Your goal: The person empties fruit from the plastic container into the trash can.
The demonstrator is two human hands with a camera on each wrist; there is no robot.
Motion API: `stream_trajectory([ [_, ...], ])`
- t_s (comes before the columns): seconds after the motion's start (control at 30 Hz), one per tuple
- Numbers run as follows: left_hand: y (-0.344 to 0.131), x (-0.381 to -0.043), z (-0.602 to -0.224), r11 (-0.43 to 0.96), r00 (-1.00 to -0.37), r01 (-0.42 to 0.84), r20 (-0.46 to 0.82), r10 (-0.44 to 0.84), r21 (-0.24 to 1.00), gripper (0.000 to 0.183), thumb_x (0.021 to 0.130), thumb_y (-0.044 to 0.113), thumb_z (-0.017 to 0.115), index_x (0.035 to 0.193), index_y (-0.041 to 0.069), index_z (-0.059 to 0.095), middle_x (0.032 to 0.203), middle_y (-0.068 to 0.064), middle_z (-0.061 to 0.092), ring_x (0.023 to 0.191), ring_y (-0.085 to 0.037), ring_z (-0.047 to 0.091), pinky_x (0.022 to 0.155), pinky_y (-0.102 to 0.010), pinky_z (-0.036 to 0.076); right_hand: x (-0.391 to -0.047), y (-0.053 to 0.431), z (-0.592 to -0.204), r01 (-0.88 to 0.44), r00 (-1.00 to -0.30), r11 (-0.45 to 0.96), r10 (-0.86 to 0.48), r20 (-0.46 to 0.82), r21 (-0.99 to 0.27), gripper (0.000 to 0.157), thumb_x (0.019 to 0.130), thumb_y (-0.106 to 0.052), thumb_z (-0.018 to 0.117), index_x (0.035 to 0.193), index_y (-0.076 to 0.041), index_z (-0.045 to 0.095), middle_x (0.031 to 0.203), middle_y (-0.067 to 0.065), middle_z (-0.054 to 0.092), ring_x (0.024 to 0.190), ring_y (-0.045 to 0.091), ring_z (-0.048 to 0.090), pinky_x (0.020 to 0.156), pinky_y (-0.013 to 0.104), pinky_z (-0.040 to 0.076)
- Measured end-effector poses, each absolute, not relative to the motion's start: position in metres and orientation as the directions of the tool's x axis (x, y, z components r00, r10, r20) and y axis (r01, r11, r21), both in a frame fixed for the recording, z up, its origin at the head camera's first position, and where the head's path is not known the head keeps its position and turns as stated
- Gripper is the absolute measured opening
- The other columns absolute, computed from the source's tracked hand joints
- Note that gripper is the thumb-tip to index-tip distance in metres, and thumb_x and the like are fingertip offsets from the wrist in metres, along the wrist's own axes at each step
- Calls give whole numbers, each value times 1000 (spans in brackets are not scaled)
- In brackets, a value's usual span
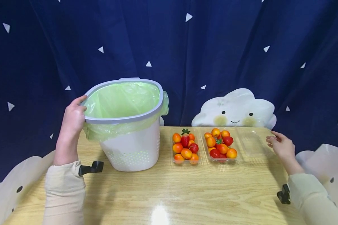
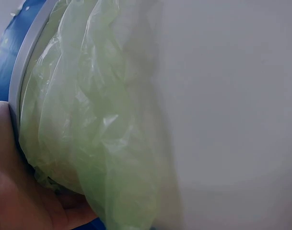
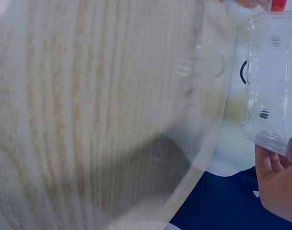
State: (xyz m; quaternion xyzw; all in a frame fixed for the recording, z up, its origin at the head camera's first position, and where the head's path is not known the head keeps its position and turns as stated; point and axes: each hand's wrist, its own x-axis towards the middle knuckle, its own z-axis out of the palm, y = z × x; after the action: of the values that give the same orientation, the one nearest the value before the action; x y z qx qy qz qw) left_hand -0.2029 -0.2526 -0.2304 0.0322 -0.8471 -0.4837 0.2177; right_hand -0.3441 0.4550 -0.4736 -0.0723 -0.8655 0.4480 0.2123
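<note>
A white bin (image 1: 132,153) with a grey-lilac rim (image 1: 124,119) stands on the left of the table, lined with a green plastic bag (image 1: 115,100). My left hand (image 1: 73,117) grips the rim at its left side, thumb over the top; in the left wrist view the fingers go behind the bag's folded-over edge (image 2: 88,115). At the right, my right hand (image 1: 281,145) pinches the end of a clear plastic box (image 1: 252,142) between thumb and fingers. No fruit shows inside this box (image 3: 275,81) in the right wrist view.
Two clear boxes of small orange and red fruit, one left (image 1: 186,153) and one right (image 1: 221,147), stand between the bin and the right hand. Strawberries lie among the fruit. A dark blue curtain (image 1: 169,40) with white triangles and clouds hangs behind the wooden table (image 1: 200,187).
</note>
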Motion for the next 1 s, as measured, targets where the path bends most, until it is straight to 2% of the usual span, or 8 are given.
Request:
stream_trajectory([
  [0.2, -252, -202, -231, 523, -897, 164, 347, -274, 836, 47, 86, 6, 22, 132, 0, 25, 134, -19, 26, 115, -30, 28, 97, -41, 20, -334, 452, -471, -25, -909, 668, 295, 295, -744, 47, 89, -34, 33, 129, -10, 37, 80, -29, 50, 66, -17, 49, 58, 14, 46],
  [0.27, -252, -202, -231, 521, -896, 166, 348, -275, 837, 47, 86, 6, 22, 132, -1, 25, 133, -20, 27, 115, -30, 28, 97, -41, 21, -315, 434, -450, -12, -918, 692, 280, 283, -722, 46, 89, -29, 33, 128, -5, 38, 84, -17, 60, 63, -17, 48, 55, 14, 45],
  [0.33, -252, -202, -230, 518, -897, 168, 348, -274, 839, 47, 86, 6, 22, 132, -1, 25, 133, -20, 27, 114, -30, 29, 97, -41, 21, -297, 417, -431, 12, -925, 710, 275, 261, -705, 45, 88, -25, 33, 125, 0, 39, 79, -19, 60, 59, -19, 46, 52, 17, 46],
  [0.43, -252, -202, -231, 512, -897, 172, 348, -271, 841, 47, 86, 6, 22, 132, -1, 25, 133, -20, 27, 114, -30, 29, 97, -41, 21, -270, 390, -402, 40, -937, 733, 264, 230, -679, 42, 87, -16, 34, 122, 5, 41, 90, 9, 64, 55, -20, 43, 65, 28, 46],
  [0.53, -252, -202, -230, 510, -899, 169, 344, -271, 843, 47, 86, 7, 22, 133, 0, 25, 134, -20, 26, 114, -30, 29, 97, -41, 21, -267, 388, -403, 65, -938, 759, 268, 220, -648, 41, 87, -16, 34, 122, 5, 41, 97, 17, 61, 55, -18, 44, 83, 42, 34],
  [0.67, -252, -202, -230, 511, -900, 163, 339, -272, 844, 47, 86, 7, 21, 133, 0, 24, 134, -20, 25, 114, -30, 28, 97, -42, 20, -263, 387, -403, 87, -940, 778, 270, 207, -622, 41, 87, -15, 34, 123, 5, 40, 104, 23, 55, 77, 14, 57, 87, 50, 23],
  [0.77, -252, -202, -230, 509, -900, 164, 340, -272, 845, 47, 86, 7, 22, 133, 0, 24, 134, -20, 25, 115, -30, 28, 97, -41, 20, -262, 388, -406, 85, -939, 789, 268, 216, -608, 41, 87, -14, 33, 123, 5, 39, 106, 24, 54, 99, 39, 44, 87, 52, 20],
  [1.0, -252, -202, -230, 498, -902, 160, 331, -276, 852, 47, 86, 7, 21, 133, 0, 24, 133, -19, 27, 113, -29, 29, 96, -41, 22, -263, 392, -414, 53, -932, 827, 242, 270, -560, 39, 86, -13, 34, 120, 6, 42, 105, 27, 52, 103, 44, 37, 84, 53, 21],
])
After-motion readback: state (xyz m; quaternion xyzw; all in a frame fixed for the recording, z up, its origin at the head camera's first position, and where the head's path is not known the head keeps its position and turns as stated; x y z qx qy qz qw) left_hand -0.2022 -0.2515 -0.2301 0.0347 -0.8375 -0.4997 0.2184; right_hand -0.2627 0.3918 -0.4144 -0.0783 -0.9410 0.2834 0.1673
